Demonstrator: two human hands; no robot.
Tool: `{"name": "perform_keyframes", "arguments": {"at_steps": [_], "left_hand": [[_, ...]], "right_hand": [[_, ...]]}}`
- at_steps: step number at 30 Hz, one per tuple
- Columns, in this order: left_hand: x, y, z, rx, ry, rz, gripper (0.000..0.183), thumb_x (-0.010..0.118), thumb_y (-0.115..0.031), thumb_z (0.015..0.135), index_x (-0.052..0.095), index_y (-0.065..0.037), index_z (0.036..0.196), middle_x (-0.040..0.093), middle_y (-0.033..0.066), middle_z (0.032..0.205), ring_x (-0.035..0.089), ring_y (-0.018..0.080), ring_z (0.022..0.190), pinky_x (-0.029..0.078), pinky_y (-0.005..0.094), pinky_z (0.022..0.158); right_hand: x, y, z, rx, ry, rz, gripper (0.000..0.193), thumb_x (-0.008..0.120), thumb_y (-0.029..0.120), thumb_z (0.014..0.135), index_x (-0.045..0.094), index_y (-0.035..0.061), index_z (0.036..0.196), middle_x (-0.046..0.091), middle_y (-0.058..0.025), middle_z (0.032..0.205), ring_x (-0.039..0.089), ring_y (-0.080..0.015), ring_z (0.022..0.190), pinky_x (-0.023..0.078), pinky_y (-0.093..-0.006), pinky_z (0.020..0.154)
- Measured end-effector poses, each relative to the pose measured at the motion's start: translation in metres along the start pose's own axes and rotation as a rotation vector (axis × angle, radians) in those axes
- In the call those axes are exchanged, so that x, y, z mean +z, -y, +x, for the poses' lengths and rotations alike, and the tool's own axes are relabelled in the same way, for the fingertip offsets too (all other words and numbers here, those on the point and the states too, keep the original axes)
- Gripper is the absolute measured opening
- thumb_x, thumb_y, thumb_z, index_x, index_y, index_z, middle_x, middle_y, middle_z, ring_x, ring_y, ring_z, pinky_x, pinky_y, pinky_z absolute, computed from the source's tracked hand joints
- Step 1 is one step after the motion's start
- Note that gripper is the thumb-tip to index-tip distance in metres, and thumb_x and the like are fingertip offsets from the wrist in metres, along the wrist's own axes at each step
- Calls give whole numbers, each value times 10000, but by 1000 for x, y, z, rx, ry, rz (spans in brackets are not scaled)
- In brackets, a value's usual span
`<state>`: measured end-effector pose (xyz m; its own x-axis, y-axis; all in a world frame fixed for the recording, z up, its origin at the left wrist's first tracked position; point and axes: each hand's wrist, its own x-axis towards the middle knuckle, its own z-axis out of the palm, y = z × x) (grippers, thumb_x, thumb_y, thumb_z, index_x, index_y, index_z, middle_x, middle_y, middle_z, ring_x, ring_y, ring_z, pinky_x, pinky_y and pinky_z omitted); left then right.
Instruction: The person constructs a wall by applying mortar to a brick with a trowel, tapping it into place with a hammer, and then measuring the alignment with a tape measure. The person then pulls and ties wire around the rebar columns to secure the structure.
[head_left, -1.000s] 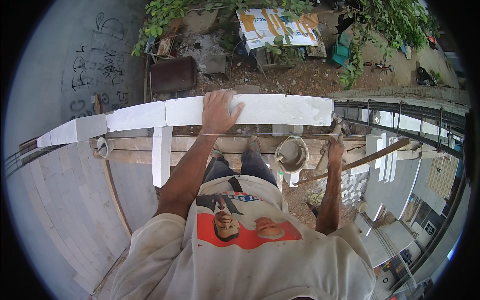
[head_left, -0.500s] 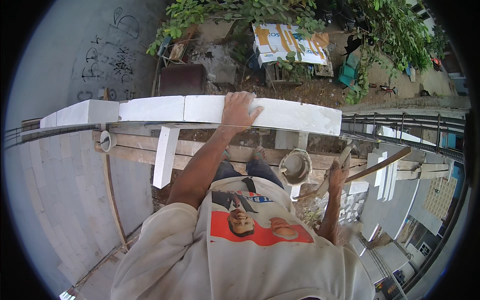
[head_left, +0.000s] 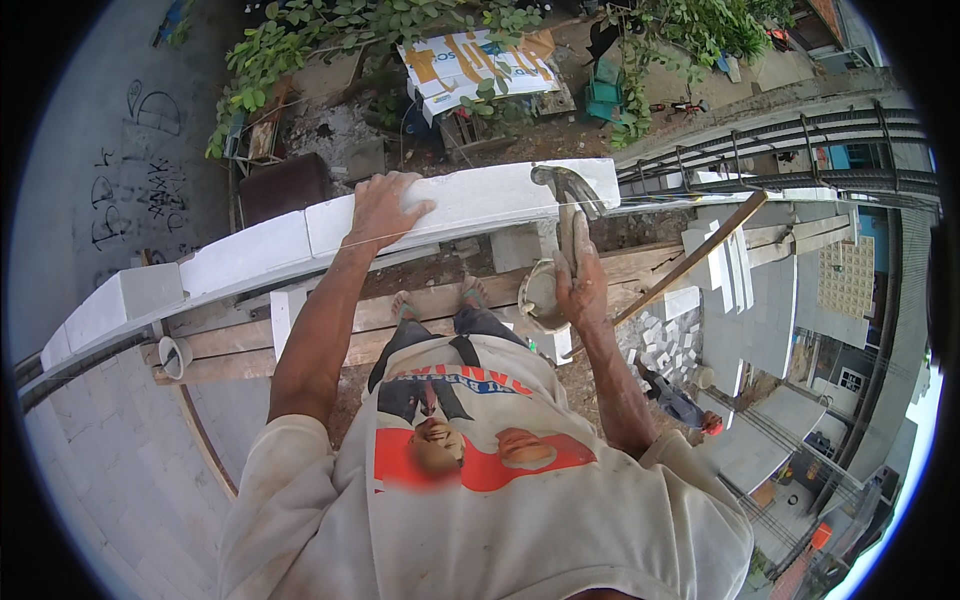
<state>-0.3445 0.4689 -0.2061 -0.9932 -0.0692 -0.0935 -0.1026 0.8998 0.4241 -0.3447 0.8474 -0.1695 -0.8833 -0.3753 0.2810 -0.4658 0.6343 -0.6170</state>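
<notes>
My left hand (head_left: 382, 210) grips the top of a long white block (head_left: 470, 198), its fingers over the far edge and its thumb spread. Other white blocks (head_left: 245, 252) continue the row to the left. My right hand (head_left: 585, 285) is closed round the handle of a claw hammer (head_left: 568, 190). The hammer's head is at the right end of the long block; I cannot tell whether it touches. A string line (head_left: 460, 232) runs along the near side of the row.
Below lie wooden planks (head_left: 385, 310), where my feet stand, with a mortar bucket (head_left: 540, 298) and a white pail (head_left: 175, 357). Rebar (head_left: 760, 150) extends from the row's right end. A slanting wooden stick (head_left: 690, 262) rises at the right. A person (head_left: 680, 402) is far below.
My right hand has brought the hammer up and inward to the block's right end. My left hand stays on the same block. The whole view has shifted and tilted.
</notes>
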Motion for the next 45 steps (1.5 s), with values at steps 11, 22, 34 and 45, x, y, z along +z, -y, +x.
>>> {"name": "perform_keyframes", "arguments": {"at_steps": [11, 22, 34, 45], "left_hand": [[-8, -2, 4, -23, 91, -25, 604, 704, -573, 895, 664, -161, 1336, 684, 112, 1271, 579, 324, 1205, 370, 506, 1049], [-8, -1, 15, -38, 122, -52, 625, 735, -582, 869, 671, -165, 1330, 693, 118, 1275, 582, 321, 1217, 369, 509, 1064], [-9, -15, 13, 9, 77, -49, 568, 762, -463, 870, 670, -112, 1308, 703, 168, 1244, 602, 366, 1204, 385, 516, 1078], [-7, -22, 14, -9, 71, -22, 561, 775, -414, 858, 660, -122, 1323, 685, 146, 1267, 603, 363, 1191, 416, 513, 1057]], "right_hand": [[-11, -5, 20, 59, -148, -56, 282, 685, 33, 906, 604, -22, 1170, 638, -268, 956, 641, -486, 881, 524, -517, 765], [-12, -52, 14, 93, 258, -186, 615, 663, 74, 891, 497, 173, 1475, 584, -185, 1029, 653, -449, 932, 569, -523, 807], [-14, -52, 87, -338, 422, -564, 617, 622, 147, 875, 605, 415, 1431, 559, -114, 1146, 608, -280, 1130, 462, -481, 954], [-24, -105, 126, -214, 366, -328, 627, 594, -9, 833, 679, 331, 1354, 571, -64, 1161, 558, -280, 1172, 445, -506, 1019]]}}
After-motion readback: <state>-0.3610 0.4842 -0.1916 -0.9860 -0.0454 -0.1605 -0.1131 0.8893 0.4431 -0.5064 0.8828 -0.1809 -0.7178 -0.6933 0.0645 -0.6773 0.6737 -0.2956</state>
